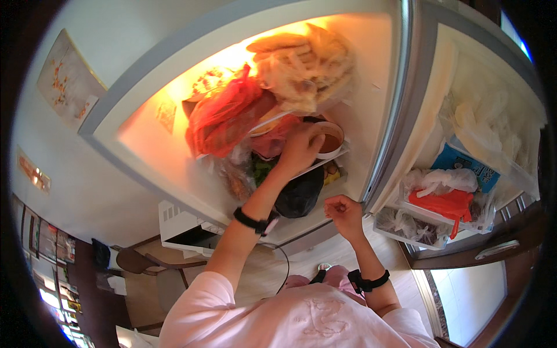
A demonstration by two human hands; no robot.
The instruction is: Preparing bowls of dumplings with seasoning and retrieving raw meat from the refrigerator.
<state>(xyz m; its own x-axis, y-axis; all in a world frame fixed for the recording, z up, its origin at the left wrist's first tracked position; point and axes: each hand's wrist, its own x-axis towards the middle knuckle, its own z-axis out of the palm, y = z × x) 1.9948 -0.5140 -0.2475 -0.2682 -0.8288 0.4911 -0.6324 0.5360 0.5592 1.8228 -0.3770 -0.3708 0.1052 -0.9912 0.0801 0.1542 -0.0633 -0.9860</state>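
Note:
Inside the open refrigerator (374, 87), my left hand (300, 148) reaches over a shelf and touches a white-rimmed bowl (333, 139) with a brownish inside. My thumb lies over the near left part of the bowl; the fingertips are partly hidden, so a firm grip cannot be confirmed. Beside this hand is a pinkish-red plastic bag (267, 145). A black plastic bag (300, 195) sits below my left forearm. My right hand (343, 213) hangs at the compartment's front edge with its fingers curled and nothing visible in them.
A red bag (226, 113) and a bulky clear bag (309, 65) fill the upper shelf. At right, another open compartment has drawers with a red bag (444, 204) and a blue packet (465, 163). A chair (161, 265) and white appliance (191, 230) stand at left.

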